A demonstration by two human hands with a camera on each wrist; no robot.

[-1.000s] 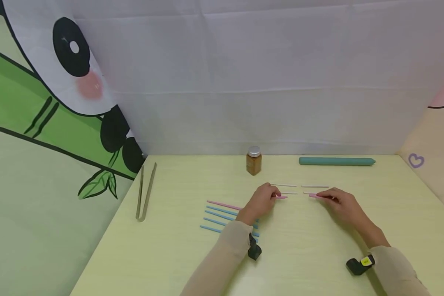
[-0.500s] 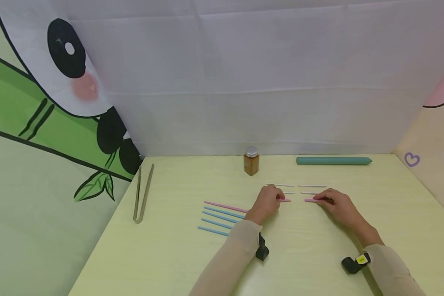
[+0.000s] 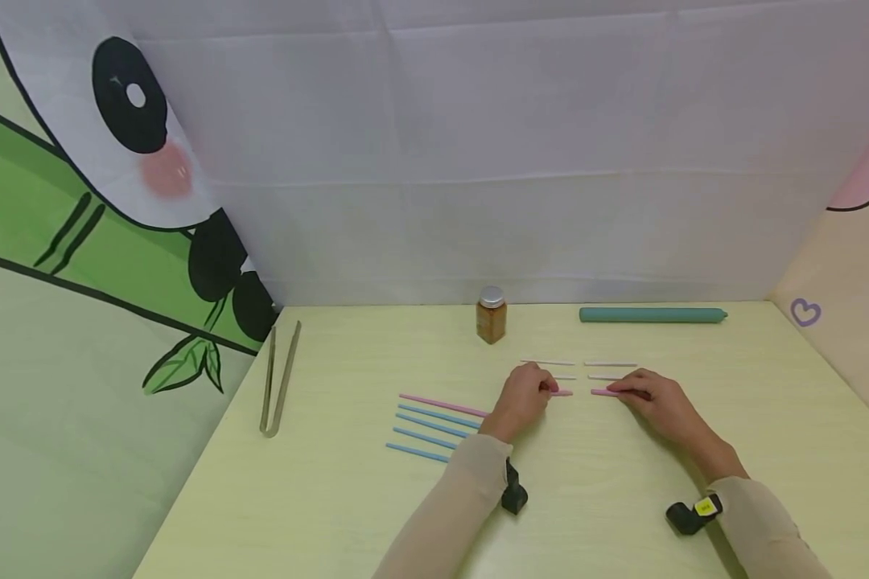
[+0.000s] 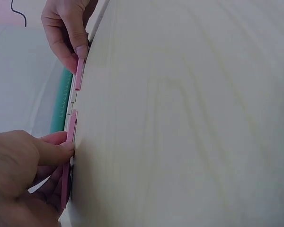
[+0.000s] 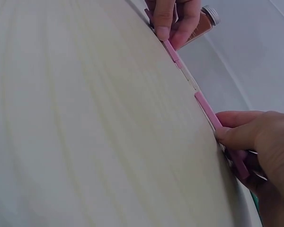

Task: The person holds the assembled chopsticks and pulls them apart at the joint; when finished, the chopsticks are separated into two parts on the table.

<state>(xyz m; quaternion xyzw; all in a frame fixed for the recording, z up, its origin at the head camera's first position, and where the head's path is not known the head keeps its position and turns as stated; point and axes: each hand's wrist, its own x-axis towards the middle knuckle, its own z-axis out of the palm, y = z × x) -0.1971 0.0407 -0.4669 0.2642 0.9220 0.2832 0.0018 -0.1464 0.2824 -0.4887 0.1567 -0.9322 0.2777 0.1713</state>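
Note:
In the head view my left hand (image 3: 525, 400) pinches a pink stick between thumb and fingers; the left wrist view shows this pink stick (image 4: 72, 122) close up, low at the tabletop. My right hand (image 3: 659, 404) pinches a second pink stick (image 5: 206, 108) in the same way. The two sticks lie roughly in line, end facing end, with a small gap between them. Just behind them on the table are several thin pale sticks (image 3: 611, 364) in two short columns. My fingers cover part of each pink stick.
Several blue sticks (image 3: 427, 438) and one more pink stick (image 3: 442, 404) lie left of my left forearm, which hides their right ends. Metal tongs (image 3: 286, 386) rest farther left. A brown jar (image 3: 491, 323) and a green rod (image 3: 652, 315) are near the back edge.
Both hands have brought their pink sticks slightly nearer the person and closer together, so the gap between the stick ends is narrower. The head view has shifted a little.

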